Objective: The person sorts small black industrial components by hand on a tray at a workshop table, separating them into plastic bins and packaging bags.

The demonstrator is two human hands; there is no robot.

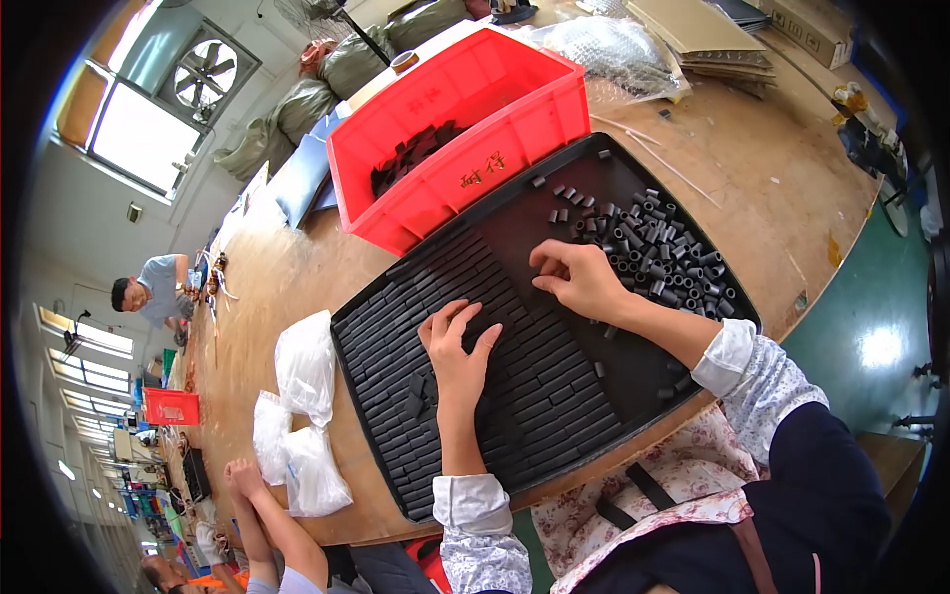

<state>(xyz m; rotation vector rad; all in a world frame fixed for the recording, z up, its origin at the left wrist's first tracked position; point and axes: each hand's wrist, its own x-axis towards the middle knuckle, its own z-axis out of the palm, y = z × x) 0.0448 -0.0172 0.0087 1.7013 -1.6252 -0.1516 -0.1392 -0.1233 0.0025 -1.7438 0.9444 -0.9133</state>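
Observation:
A large black tray (630,396) lies before me, its left and middle part filled with tight rows of small black tubes (539,381). My left hand (457,351) is over these rows, fingers and thumb apart, nothing seen between them. A few dark flat pieces (418,394) lie loose on the rows beside it. Over the bare strip by the loose tubes is my right hand (582,279), fingers curled, with a gap between fingertips and thumb. I see nothing in it. A heap of short black tubes (661,243) fills the tray's far right part.
Behind the tray stands a red plastic bin (534,124) with dark pieces inside. White plastic bags (305,366) sit left of the tray. A co-worker's clasped hands (244,479) rest near them. Bubble wrap (614,54) and cardboard sheets (698,35) lie at the back right.

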